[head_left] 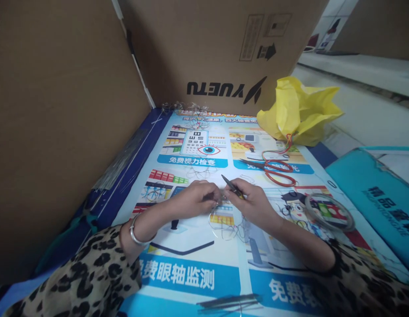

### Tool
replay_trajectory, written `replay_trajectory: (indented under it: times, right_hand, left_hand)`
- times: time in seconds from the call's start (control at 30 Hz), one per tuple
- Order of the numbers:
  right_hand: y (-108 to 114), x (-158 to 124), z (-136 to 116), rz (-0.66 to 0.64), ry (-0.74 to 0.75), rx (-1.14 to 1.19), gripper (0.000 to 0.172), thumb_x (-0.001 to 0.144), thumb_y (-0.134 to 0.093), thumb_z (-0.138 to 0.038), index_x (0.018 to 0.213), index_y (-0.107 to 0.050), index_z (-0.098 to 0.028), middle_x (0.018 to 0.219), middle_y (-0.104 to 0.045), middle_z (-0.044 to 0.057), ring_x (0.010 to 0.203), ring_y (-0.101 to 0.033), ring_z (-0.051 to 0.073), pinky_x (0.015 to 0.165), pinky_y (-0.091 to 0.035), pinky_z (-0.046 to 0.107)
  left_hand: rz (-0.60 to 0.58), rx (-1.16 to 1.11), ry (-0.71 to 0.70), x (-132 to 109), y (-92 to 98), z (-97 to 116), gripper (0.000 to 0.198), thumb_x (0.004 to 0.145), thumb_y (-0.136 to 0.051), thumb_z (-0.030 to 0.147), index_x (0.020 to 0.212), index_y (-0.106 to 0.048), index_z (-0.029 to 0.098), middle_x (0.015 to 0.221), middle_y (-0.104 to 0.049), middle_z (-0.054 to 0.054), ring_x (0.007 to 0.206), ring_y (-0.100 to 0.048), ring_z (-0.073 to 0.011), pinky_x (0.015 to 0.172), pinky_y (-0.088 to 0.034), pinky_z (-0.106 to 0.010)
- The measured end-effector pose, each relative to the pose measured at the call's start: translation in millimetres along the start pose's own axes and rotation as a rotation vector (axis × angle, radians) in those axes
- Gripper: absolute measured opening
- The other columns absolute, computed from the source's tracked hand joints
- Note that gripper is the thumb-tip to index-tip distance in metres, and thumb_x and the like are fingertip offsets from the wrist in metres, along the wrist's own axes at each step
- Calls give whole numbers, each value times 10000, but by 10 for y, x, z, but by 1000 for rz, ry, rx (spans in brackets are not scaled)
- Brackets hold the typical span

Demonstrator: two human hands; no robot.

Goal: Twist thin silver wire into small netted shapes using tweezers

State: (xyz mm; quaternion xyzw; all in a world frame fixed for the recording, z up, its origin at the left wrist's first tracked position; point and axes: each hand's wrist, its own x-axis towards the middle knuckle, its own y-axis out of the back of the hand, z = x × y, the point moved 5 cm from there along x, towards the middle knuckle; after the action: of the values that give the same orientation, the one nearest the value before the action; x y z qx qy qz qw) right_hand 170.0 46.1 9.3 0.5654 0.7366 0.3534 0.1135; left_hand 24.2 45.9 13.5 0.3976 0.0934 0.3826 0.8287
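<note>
My left hand (195,198) is pinched shut on a small beaded wire piece (218,203) at the middle of the printed poster (197,273). My right hand (253,200) is closed round a thin dark tool (233,187), pliers or tweezers, whose tip points up and left. The two hands meet fingertip to fingertip. Thin wire loops (224,226) hang and lie just below them. I wear a silver bangle (135,232) on the left wrist and leopard-print sleeves.
Red-handled scissors (273,169) lie behind the right hand. A yellow plastic bag (298,110) sits at the back right. A coil of clear wire (328,211) lies to the right, a teal box (379,198) beyond it. Cardboard walls (59,110) stand left and behind. Wire rods (121,158) lie along the left edge.
</note>
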Motion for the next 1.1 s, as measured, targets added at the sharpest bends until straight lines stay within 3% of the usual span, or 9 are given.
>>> replay_trajectory:
  times: [0.17, 0.5, 0.83, 0.93, 1.1]
  right_hand:
    - [13, -6, 4, 6, -9, 6, 128, 828, -477, -297, 773, -540, -201, 673, -543, -20, 624, -498, 112, 600, -399, 236]
    - [42, -50, -14, 181, 87, -53, 86, 812, -513, -274, 837, -559, -206, 747, -596, 11, 680, -545, 135, 647, -427, 257]
    - [23, -58, 10, 169, 116, -89, 67, 776, -532, -243, 832, -551, -211, 727, -600, 0, 641, -540, 126, 602, -429, 254]
    - [17, -60, -2, 166, 148, -93, 64, 763, -539, -199, 826, -550, -209, 738, -594, 6, 658, -537, 128, 611, -430, 254]
    - [3, -62, -27, 162, 176, -112, 61, 754, -544, -172, 808, -553, -199, 734, -584, 12, 691, -537, 138, 632, -424, 260]
  left_hand:
    - [22, 67, -16, 8, 6, 2, 90, 763, -503, 121, 816, -555, 172, 779, -612, -12, 769, -541, -147, 751, -408, -307]
    - [85, 61, -22, 20, 10, 29, 175, 775, -516, 155, 924, -607, 169, 817, -638, -41, 800, -559, -169, 766, -435, -339]
    - [-10, -141, -2, 7, 22, 17, 244, 756, -467, 110, 938, -616, 175, 880, -625, -50, 861, -553, -167, 794, -458, -327]
    - [-30, -178, -17, 8, 52, 37, 228, 819, -436, 170, 937, -630, 184, 867, -626, -51, 858, -561, -166, 786, -456, -320]
    - [136, -59, 3, 23, 59, 101, 237, 852, -503, 339, 865, -659, 161, 794, -650, -55, 769, -576, -168, 710, -452, -306]
